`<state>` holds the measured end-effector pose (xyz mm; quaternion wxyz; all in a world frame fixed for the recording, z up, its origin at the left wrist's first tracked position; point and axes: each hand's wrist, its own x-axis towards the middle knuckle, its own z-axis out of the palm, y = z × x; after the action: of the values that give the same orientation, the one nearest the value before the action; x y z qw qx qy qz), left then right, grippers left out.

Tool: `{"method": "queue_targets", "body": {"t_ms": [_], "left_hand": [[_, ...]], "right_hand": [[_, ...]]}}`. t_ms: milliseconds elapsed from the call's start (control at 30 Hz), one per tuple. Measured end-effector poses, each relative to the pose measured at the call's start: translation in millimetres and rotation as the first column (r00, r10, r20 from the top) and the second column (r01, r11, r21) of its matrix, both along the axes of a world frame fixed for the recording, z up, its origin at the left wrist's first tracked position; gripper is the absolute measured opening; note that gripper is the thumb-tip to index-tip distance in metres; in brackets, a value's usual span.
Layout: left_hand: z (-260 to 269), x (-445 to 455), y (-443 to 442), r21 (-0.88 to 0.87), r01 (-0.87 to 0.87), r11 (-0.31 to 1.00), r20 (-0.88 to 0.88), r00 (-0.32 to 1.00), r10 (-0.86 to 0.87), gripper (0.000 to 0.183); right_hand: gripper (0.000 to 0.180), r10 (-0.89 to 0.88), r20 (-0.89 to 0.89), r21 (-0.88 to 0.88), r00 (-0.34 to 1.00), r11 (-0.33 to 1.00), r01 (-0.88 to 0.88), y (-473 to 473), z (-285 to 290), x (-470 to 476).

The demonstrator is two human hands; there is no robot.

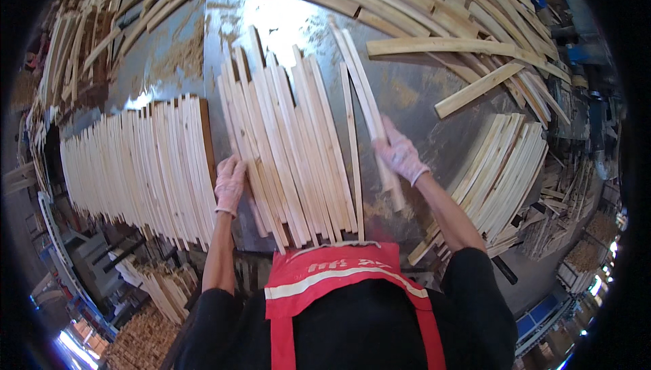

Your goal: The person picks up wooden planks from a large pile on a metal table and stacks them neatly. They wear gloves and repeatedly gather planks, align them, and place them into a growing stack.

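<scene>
Thin pale wood strips (285, 151) lie side by side on a metal tabletop (422, 141) before me, their far ends uneven. My left hand (230, 185), in a light glove, rests against the left edge of this group; whether its fingers grip a strip is unclear. To the right of the group, my right hand (400, 152), gloved too, is closed around a couple of wood strips (362, 82), which slant away from me. Their near ends look blurred. A single narrow strip (352, 151) lies between the group and my right hand.
A long row of upright-edged strips (137, 166) lies at the left. Another stack of strips (498, 176) sits at the right. Longer boards (442, 47) are heaped along the far side, two jutting inward. Sawdust (178, 59) covers part of the table.
</scene>
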<state>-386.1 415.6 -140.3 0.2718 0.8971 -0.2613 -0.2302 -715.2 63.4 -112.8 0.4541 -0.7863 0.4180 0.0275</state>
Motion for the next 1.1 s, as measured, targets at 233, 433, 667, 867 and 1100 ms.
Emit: {"method": "queue_targets", "body": {"t_ms": [233,433,667,867,1100], "left_hand": [[-15.5,2.9,-50.4,-0.189,-0.136,0.973,0.152,0.974,0.166,0.069],[2.5,-16.9,-56.2,-0.296,-0.583,0.757,-0.58,0.739,0.343,0.094],[13.2,1.1,-71.7,0.007,-0.233,0.972,0.223,0.948,0.226,0.09],[33.7,45.9,-189.1,0.184,0.216,0.959,0.394,0.878,-0.274,0.074],[32.1,81.2,-213.5,0.332,0.329,0.884,0.376,0.813,-0.444,0.067]], "right_hand": [[0.069,0.045,-0.201,-0.43,0.979,0.894,-0.13,34.0,-29.7,50.0],[0.075,-0.059,-0.053,-0.215,0.997,0.975,0.046,53.0,-39.9,82.1],[0.073,-0.038,-0.042,-0.246,0.998,0.969,0.027,56.9,-22.7,79.9],[0.061,-0.007,0.029,-0.238,1.0,0.971,0.014,29.2,-29.0,67.6],[0.048,-0.118,0.149,-0.281,0.982,0.947,0.156,31.0,-8.1,38.5]]}}
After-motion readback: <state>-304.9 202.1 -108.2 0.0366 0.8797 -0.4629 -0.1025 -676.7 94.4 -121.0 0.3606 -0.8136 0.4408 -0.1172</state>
